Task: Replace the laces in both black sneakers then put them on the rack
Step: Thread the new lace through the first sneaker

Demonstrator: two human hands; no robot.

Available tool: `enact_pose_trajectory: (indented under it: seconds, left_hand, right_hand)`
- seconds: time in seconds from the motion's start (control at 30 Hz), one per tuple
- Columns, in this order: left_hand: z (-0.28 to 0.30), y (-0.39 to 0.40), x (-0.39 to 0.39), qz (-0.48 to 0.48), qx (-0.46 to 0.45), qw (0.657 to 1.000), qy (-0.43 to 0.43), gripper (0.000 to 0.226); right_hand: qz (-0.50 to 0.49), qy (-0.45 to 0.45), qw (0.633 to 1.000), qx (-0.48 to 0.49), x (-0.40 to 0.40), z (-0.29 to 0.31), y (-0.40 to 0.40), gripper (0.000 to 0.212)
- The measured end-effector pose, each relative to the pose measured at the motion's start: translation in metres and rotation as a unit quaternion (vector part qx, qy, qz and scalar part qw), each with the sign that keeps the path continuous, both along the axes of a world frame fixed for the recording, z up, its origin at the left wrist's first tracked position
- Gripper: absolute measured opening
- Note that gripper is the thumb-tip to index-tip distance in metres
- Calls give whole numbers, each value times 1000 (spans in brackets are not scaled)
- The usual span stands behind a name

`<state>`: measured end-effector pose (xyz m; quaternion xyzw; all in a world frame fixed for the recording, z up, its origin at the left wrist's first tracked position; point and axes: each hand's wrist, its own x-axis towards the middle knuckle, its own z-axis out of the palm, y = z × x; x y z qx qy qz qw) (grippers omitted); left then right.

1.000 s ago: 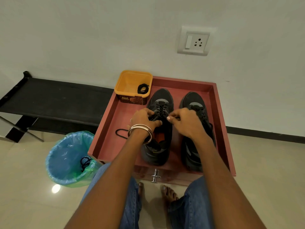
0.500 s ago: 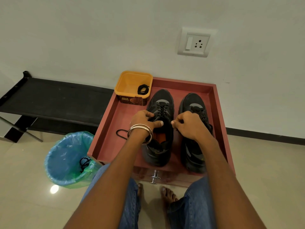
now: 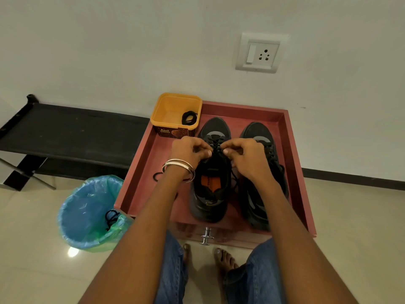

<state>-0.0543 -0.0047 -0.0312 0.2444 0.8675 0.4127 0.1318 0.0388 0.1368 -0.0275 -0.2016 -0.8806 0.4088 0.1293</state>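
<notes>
Two black sneakers stand side by side, toes to the wall, in a reddish wooden drawer (image 3: 293,163). Over the left sneaker (image 3: 211,194) my left hand (image 3: 190,151) and my right hand (image 3: 245,156) each pinch a black lace (image 3: 215,144) at the upper eyelets. Its orange insole label shows behind my hands. The right sneaker (image 3: 260,137) is partly hidden by my right forearm. A loop of black lace (image 3: 156,176) lies on the drawer floor by my left wrist. The black rack (image 3: 72,132) runs along the wall at left.
An orange tub (image 3: 175,113) holding a coiled black lace (image 3: 189,118) sits in the drawer's far left corner. A blue-lined bin (image 3: 87,213) with black laces inside stands on the floor at left. My knees and bare feet are below the drawer's metal knob (image 3: 206,235).
Both hands have moved a little up the left sneaker toward its toe and come closer together on the lace. The shoes have not moved.
</notes>
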Motion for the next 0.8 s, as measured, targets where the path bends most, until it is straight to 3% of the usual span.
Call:
enact_pose_trajectory:
  seconds: [0.37,0.53,0.8]
  left_hand:
    - [-10,16,-4,-68,-73,990,95,7]
    - [-16,20,-5,-56,-91,992,71,14]
    - [-20,24,-3,28,-41,998,-43,22]
  right_hand:
    - [41,1,998,46,-13,-13,-1,7]
    - [51,-5,995,83,-15,-21,-4,10]
    - [-38,-39,995,-81,-11,-27,-4,11]
